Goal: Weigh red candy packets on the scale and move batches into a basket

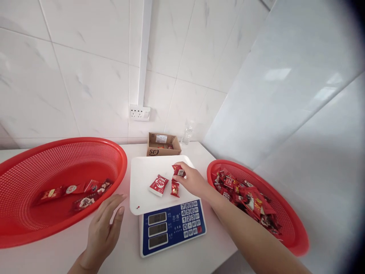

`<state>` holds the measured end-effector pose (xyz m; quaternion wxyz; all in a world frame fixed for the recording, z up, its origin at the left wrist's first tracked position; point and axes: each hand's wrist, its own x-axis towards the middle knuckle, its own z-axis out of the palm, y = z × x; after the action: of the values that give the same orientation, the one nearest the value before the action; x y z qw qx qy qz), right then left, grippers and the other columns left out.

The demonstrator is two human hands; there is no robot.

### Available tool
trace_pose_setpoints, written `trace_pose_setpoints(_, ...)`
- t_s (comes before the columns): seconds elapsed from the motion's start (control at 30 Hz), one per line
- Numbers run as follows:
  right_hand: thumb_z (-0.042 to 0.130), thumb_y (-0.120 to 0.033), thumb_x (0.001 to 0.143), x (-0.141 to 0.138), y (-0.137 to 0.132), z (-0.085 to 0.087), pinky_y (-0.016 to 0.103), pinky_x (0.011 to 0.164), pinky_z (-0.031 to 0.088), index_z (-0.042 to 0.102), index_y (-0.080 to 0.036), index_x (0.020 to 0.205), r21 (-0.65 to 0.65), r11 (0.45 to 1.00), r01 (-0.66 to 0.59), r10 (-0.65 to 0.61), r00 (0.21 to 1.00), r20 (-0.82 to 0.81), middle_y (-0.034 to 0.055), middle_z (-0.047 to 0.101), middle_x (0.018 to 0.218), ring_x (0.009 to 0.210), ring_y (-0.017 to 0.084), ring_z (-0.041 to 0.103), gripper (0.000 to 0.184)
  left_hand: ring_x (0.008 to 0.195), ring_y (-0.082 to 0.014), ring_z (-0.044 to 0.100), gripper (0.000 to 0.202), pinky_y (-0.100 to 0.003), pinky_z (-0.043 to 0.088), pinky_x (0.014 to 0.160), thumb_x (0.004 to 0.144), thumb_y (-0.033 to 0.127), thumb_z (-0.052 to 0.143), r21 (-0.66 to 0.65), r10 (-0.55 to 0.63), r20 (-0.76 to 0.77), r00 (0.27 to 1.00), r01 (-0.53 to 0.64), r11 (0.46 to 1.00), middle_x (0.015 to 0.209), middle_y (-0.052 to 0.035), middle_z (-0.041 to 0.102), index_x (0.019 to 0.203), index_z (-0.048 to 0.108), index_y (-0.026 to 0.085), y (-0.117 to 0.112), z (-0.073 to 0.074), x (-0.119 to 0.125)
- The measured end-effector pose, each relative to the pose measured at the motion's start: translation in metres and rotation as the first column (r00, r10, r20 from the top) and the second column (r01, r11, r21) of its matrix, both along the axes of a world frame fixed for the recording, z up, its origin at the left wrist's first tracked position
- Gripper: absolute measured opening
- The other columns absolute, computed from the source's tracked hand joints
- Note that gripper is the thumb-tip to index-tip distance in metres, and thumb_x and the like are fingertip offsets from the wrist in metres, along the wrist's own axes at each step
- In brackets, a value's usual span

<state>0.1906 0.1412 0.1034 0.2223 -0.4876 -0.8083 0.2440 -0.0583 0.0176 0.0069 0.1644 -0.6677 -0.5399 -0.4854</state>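
Over the white pan (139,171) of a digital scale (172,228), my right hand (189,177) pinches a small red snack packet (177,170) between thumb and fingers. Two more packets lie on the pan: a larger red and white packet (159,185) and a small red packet (175,188) just below my fingers. My left hand (105,224) is empty, its fingers apart, between the scale and the left red basket (116,152). Several red packets (82,192) lie inside that basket. The digits on the scale's display are too faint to read surely.
At the right, another red basket (296,238) holds a heap of red packets (248,198). Behind the scale stands an open cardboard box (161,151) with a few packets in it. A clear plastic bottle (186,135) is beside the box, near the tiled wall with a socket (139,113).
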Motion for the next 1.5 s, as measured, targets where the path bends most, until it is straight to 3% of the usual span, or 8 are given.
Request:
trace_pose_setpoints(0.23, 0.052, -0.033, 0.084, -0.005, 0.003, -0.011, 0.033, 0.085, 0.046, 0.058, -0.022, 0.104, -0.073, 0.997, -0.012, 0.009, 0.999, -0.042, 0.0048, 0.066, 0.107, 0.095, 0.017, 0.061, 0.024, 0.091, -0.0194, 0.066, 0.024, -0.027, 0.053, 0.074, 0.091, 0.027, 0.042, -0.002, 0.003, 0.016, 1.0, -0.003, 1.0, 0.094, -0.0074, 0.069, 0.107, 0.059, 0.02, 0.0, 0.005, 0.001)
trace_pose_setpoints(0.6, 0.049, -0.017, 0.076, -0.002, 0.0, -0.012, 0.029, 0.075, 0.048, 0.059, -0.022, 0.098, -0.105, 0.994, -0.037, 0.026, 0.994, -0.108, 0.0009, 0.063, 0.094, 0.081, 0.015, 0.06, 0.025, 0.09, -0.0182, 0.065, 0.024, -0.026, 0.053, 0.076, 0.093, 0.027, 0.04, 0.014, 0.01, -0.025, 1.0, -0.009, 1.0, 0.093, -0.0084, 0.069, 0.106, 0.058, 0.017, 0.001, 0.002, 0.001)
trace_pose_setpoints(0.83, 0.046, -0.005, 0.065, -0.003, -0.013, -0.001, 0.028, 0.073, 0.045, 0.06, -0.023, 0.091, -0.059, 0.967, -0.249, 0.245, 0.967, -0.065, -0.0013, 0.061, 0.088, 0.077, 0.014, 0.055, 0.034, 0.09, -0.0173, 0.065, 0.024, -0.024, 0.052, 0.078, 0.093, 0.026, 0.04, -0.003, 0.006, -0.026, 1.0, -0.006, 1.0, 0.093, -0.0089, 0.069, 0.105, 0.058, 0.016, 0.001, 0.003, 0.001)
trace_pose_setpoints(0.93, 0.047, -0.004, 0.067, -0.007, -0.017, -0.001, 0.03, 0.084, 0.045, 0.061, -0.023, 0.093, -0.079, 0.946, -0.316, 0.31, 0.948, -0.075, -0.0002, 0.063, 0.098, 0.091, 0.015, 0.057, 0.036, 0.091, -0.0172, 0.065, 0.024, -0.024, 0.051, 0.079, 0.093, 0.026, 0.04, -0.003, 0.004, -0.03, 1.0, -0.005, 1.0, 0.093, -0.009, 0.069, 0.105, 0.058, 0.015, 0.001, 0.002, 0.0)
trace_pose_setpoints(1.07, 0.049, -0.018, 0.082, -0.005, -0.008, -0.007, 0.034, 0.094, 0.043, 0.059, -0.024, 0.105, -0.041, 0.979, -0.199, 0.19, 0.969, -0.155, 0.0019, 0.064, 0.11, 0.103, 0.016, 0.058, 0.026, 0.091, -0.0174, 0.065, 0.025, -0.024, 0.051, 0.079, 0.093, 0.026, 0.04, -0.012, -0.003, -0.021, 1.0, 0.003, 1.0, 0.094, -0.0089, 0.069, 0.105, 0.058, 0.015, 0.002, 0.0, 0.001)
trace_pose_setpoints(1.2, 0.049, -0.025, 0.085, 0.005, 0.001, -0.012, 0.039, 0.096, 0.043, 0.057, -0.021, 0.117, -0.035, 0.999, -0.025, 0.024, 0.999, -0.035, 0.0072, 0.063, 0.118, 0.11, 0.02, 0.056, 0.033, 0.091, -0.0177, 0.065, 0.025, -0.024, 0.051, 0.079, 0.093, 0.026, 0.04, -0.014, -0.004, -0.027, 1.0, 0.003, 1.0, 0.094, -0.0091, 0.069, 0.105, 0.058, 0.014, 0.002, -0.001, 0.001)
trace_pose_setpoints(1.37, 0.048, -0.038, 0.088, 0.006, -0.014, -0.016, 0.043, 0.107, 0.033, 0.05, -0.021, 0.131, -0.073, 0.988, -0.138, 0.143, 0.987, 0.067, 0.0087, 0.051, 0.136, 0.127, 0.023, 0.044, 0.046, 0.091, -0.0176, 0.065, 0.024, -0.024, 0.051, 0.079, 0.093, 0.026, 0.04, -0.014, -0.003, -0.021, 1.0, 0.003, 1.0, 0.094, -0.009, 0.069, 0.105, 0.058, 0.015, 0.002, 0.0, 0.001)
trace_pose_setpoints(1.5, 0.045, -0.052, 0.088, -0.003, -0.031, -0.022, 0.05, 0.113, 0.018, 0.04, -0.028, 0.14, -0.126, 0.952, -0.278, 0.299, 0.935, 0.193, 0.0054, 0.031, 0.151, 0.141, 0.028, 0.016, 0.057, 0.091, -0.018, 0.065, 0.024, -0.025, 0.051, 0.078, 0.093, 0.026, 0.04, -0.025, -0.008, -0.018, 1.0, 0.008, 1.0, 0.094, -0.0089, 0.069, 0.105, 0.058, 0.016, 0.001, 0.0, 0.001)
